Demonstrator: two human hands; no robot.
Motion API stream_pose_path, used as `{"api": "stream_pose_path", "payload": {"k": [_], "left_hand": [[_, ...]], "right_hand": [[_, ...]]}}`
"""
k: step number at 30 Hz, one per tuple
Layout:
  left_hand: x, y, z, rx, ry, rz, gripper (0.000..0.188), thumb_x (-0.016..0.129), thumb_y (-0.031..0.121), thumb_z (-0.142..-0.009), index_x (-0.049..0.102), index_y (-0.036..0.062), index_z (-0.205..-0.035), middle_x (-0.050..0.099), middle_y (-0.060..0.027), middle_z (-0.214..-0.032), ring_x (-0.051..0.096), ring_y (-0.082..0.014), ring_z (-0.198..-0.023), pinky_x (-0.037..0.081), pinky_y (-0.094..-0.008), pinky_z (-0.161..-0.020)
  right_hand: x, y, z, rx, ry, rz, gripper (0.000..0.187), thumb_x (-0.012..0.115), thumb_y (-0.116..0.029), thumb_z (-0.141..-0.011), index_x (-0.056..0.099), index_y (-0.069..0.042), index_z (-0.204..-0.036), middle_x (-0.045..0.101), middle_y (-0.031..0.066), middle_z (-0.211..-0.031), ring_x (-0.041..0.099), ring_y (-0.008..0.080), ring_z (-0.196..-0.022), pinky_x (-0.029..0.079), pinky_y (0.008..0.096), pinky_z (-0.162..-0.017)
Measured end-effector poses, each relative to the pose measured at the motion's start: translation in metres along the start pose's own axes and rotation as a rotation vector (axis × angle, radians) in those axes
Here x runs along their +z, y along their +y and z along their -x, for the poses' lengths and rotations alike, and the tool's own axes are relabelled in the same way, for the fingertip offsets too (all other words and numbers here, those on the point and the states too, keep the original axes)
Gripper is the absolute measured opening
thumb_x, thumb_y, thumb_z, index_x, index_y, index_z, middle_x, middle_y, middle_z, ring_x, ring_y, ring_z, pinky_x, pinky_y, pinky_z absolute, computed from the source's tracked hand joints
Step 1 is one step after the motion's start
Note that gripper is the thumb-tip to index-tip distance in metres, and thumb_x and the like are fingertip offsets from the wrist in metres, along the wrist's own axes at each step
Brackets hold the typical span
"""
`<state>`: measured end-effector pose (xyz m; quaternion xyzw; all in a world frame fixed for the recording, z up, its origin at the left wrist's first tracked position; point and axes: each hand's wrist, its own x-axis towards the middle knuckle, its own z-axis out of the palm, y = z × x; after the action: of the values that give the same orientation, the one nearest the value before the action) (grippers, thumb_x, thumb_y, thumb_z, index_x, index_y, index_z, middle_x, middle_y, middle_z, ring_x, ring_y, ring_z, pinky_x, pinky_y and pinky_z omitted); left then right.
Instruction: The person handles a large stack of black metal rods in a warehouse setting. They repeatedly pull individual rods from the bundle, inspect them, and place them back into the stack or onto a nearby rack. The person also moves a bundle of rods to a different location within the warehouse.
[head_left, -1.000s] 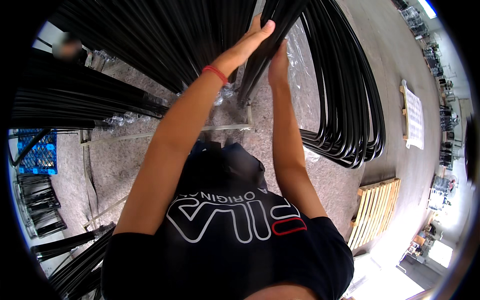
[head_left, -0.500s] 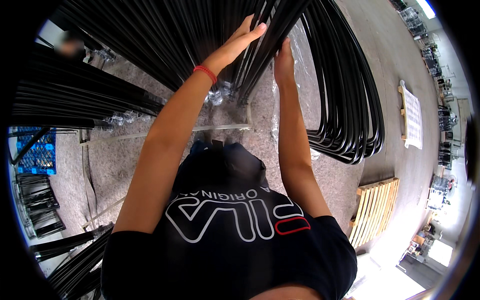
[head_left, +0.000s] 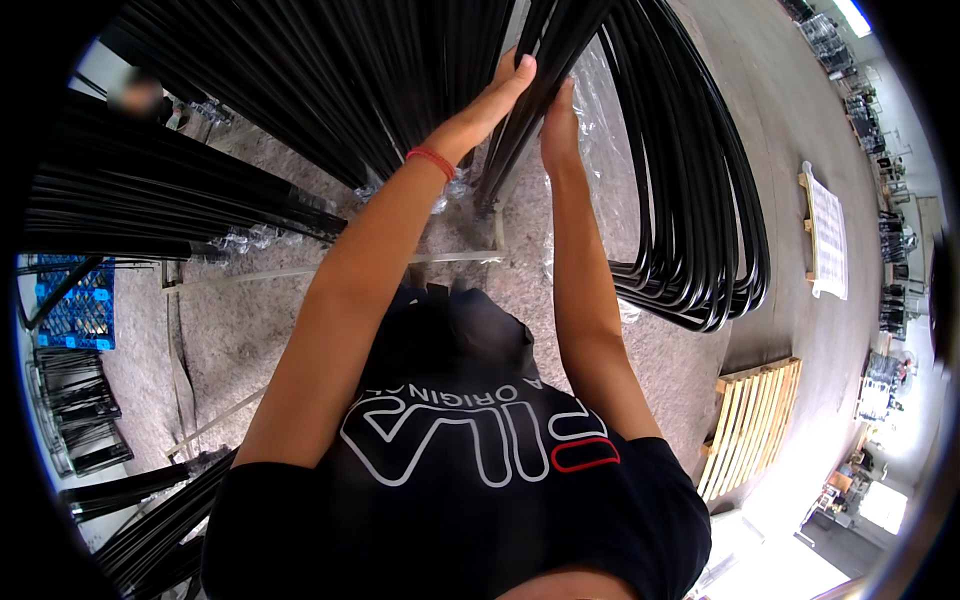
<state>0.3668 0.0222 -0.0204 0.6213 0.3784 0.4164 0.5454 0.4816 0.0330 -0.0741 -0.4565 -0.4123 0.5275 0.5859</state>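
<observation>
A cluster of long black metal tubes [head_left: 541, 88] stands between my two hands. My left hand [head_left: 505, 95] is against its left side, thumb in front and fingers partly hidden among the tubes. Pressed to the right side is my right hand [head_left: 562, 130], its fingers mostly hidden behind the cluster. Together they clasp it. A dense row of similar black tubes [head_left: 330, 80] leans just left of my left hand. Right of my right hand, a stack of bent black tube frames [head_left: 700, 190] with rounded corners rests by clear plastic film [head_left: 598, 110].
More black tubes [head_left: 150, 190] lie to the left, past a pale strip [head_left: 330, 268] near the floor. A blue plastic pallet [head_left: 80, 310] is at the far left. On the right are a wooden pallet [head_left: 755, 425] and a wrapped flat load [head_left: 827, 230]. Another person [head_left: 140, 95] is at upper left.
My left hand has shifted slightly right and closed in on the cluster. My right hand has moved a little left, so the hands are closer together.
</observation>
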Motion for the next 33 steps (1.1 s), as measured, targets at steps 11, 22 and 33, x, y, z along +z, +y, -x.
{"api": "stream_pose_path", "payload": {"k": [11, 22, 33], "left_hand": [[0.001, -0.013, -0.007, 0.045, 0.026, 0.161, 0.089, 0.023, 0.068, -0.080, -0.004, 0.0043, -0.137, -0.004, -0.0115, -0.144, -0.007, -0.0207, -0.132, -0.001, -0.0337, -0.107], [-0.008, -0.043, -0.029, 0.185, 0.136, -0.121, 0.087, 0.077, 0.031, -0.062, 0.026, -0.0028, -0.124, 0.047, -0.0182, -0.115, 0.046, -0.0237, -0.110, 0.036, -0.0302, -0.092], [0.002, -0.036, -0.034, 0.126, 0.279, -0.227, 0.080, 0.080, 0.029, -0.054, 0.034, -0.0049, -0.110, 0.054, -0.0216, -0.103, 0.055, -0.0274, -0.099, 0.043, -0.0299, -0.084]], "right_hand": [[-0.002, 0.014, -0.010, -0.090, -0.052, -0.079, 0.063, 0.020, -0.049, -0.092, 0.031, 0.001, -0.129, 0.033, 0.0106, -0.133, 0.027, 0.0197, -0.124, 0.017, 0.0297, -0.103], [-0.002, 0.004, 0.000, -0.099, -0.050, -0.125, 0.058, 0.023, -0.043, -0.093, 0.033, 0.001, -0.128, 0.040, 0.0101, -0.128, 0.036, 0.0186, -0.117, 0.024, 0.0301, -0.100], [-0.020, 0.004, 0.006, -0.166, -0.135, -0.161, 0.045, 0.036, -0.011, -0.088, 0.029, 0.001, -0.131, 0.040, 0.0113, -0.127, 0.037, 0.0193, -0.119, 0.024, 0.0313, -0.102]]}}
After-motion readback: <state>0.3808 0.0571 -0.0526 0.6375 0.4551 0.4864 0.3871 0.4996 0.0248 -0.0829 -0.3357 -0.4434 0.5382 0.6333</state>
